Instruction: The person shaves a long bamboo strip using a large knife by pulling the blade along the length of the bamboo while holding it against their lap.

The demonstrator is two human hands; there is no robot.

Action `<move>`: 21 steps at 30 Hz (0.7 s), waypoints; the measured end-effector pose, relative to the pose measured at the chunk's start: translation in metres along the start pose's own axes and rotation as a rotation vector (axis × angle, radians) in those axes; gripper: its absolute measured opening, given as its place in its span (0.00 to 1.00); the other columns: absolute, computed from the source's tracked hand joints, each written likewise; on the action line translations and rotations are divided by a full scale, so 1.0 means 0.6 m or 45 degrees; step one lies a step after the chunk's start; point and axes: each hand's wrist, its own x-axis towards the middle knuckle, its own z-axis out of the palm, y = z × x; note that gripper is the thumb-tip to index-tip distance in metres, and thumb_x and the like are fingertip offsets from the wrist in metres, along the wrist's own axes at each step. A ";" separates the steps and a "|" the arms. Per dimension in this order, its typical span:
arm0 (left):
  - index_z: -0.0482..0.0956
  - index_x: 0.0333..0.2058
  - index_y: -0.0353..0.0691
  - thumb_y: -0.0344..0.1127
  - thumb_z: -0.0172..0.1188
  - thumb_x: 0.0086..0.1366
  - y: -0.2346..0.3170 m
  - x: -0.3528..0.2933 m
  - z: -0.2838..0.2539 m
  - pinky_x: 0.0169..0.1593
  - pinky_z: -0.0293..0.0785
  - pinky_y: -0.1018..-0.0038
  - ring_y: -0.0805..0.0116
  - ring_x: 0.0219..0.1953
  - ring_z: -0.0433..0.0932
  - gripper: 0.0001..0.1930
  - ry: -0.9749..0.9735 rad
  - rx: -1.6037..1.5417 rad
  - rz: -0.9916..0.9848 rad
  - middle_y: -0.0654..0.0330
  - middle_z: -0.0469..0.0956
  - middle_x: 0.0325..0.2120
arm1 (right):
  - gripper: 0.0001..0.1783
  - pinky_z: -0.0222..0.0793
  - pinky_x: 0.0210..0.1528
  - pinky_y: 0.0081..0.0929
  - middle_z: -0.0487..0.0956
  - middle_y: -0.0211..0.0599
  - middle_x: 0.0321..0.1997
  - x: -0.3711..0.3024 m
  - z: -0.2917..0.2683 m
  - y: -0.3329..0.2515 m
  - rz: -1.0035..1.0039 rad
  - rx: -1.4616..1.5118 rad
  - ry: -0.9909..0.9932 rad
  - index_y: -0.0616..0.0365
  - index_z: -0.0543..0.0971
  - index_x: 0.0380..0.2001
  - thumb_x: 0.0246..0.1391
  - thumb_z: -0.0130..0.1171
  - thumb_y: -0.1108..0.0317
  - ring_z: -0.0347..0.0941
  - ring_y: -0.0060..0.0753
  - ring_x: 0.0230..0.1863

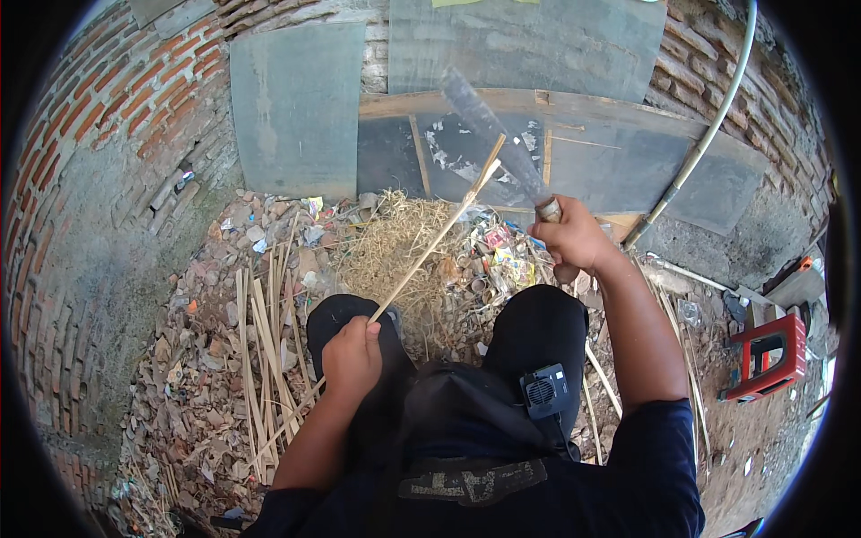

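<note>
Closest in, a person's two dark-clothed knees point(536, 327) are bent and apart. Beside the left knee, the left hand point(352, 359) has its grip clenched around the lower part of a thin pale stick point(423, 260), which slants up and to the right, out past the knees. The stick's far end looks shaved or split, so I judge it partly worked, with the length nearer the hand apparently left. Long pale strips point(272, 336) lie on the rubble point(193, 359) to the left; whether they are finished, I cannot tell. Farther out, the right forearm reaches forward and the right hand point(574, 238) grasps the handle of a big knife point(489, 125), blade angled up and left, crossing the stick's tip; contact is unclear. Beyond lies a heap of straw-coloured shavings point(395, 238), suggesting plenty of trimming done. Behind, grey boards point(300, 108) stand against a brick wall point(134, 81).
</note>
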 end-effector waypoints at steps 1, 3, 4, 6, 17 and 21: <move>0.76 0.36 0.37 0.40 0.52 0.73 0.000 0.001 0.000 0.31 0.74 0.53 0.42 0.28 0.79 0.12 0.018 -0.001 -0.006 0.47 0.79 0.26 | 0.16 0.72 0.32 0.33 0.79 0.35 0.26 0.000 0.009 0.000 0.002 -0.002 -0.004 0.63 0.78 0.41 0.50 0.65 0.66 0.76 0.28 0.27; 0.76 0.36 0.37 0.41 0.52 0.73 -0.002 0.002 0.001 0.31 0.74 0.53 0.41 0.28 0.79 0.13 0.042 -0.003 -0.012 0.47 0.80 0.25 | 0.17 0.72 0.32 0.33 0.79 0.35 0.28 -0.003 0.041 0.002 -0.101 -0.116 0.041 0.63 0.77 0.42 0.51 0.65 0.66 0.76 0.29 0.27; 0.76 0.36 0.37 0.41 0.52 0.73 -0.004 0.002 0.005 0.31 0.74 0.53 0.41 0.28 0.79 0.13 0.047 0.001 0.006 0.47 0.80 0.25 | 0.17 0.72 0.33 0.34 0.79 0.35 0.28 -0.008 0.063 0.023 -0.412 -0.371 0.015 0.63 0.77 0.44 0.53 0.65 0.66 0.76 0.29 0.27; 0.76 0.36 0.36 0.41 0.52 0.73 -0.005 -0.001 0.002 0.31 0.74 0.53 0.41 0.28 0.79 0.13 0.048 0.013 0.016 0.47 0.80 0.25 | 0.16 0.69 0.27 0.32 0.75 0.32 0.24 -0.014 0.056 0.016 -0.201 -0.222 -0.051 0.63 0.77 0.44 0.53 0.63 0.67 0.71 0.24 0.22; 0.76 0.37 0.36 0.41 0.52 0.73 0.003 0.005 0.001 0.30 0.73 0.53 0.41 0.27 0.79 0.13 0.084 -0.030 0.015 0.47 0.79 0.25 | 0.18 0.71 0.31 0.34 0.78 0.34 0.24 -0.022 0.087 0.011 -0.460 -0.443 0.355 0.65 0.76 0.45 0.52 0.64 0.68 0.74 0.28 0.25; 0.75 0.36 0.36 0.40 0.52 0.73 -0.003 0.002 0.000 0.30 0.73 0.53 0.42 0.28 0.79 0.13 0.053 -0.016 -0.014 0.48 0.79 0.25 | 0.17 0.74 0.34 0.38 0.79 0.38 0.25 -0.015 0.087 0.008 -0.302 -0.062 0.244 0.66 0.76 0.45 0.52 0.63 0.69 0.75 0.30 0.26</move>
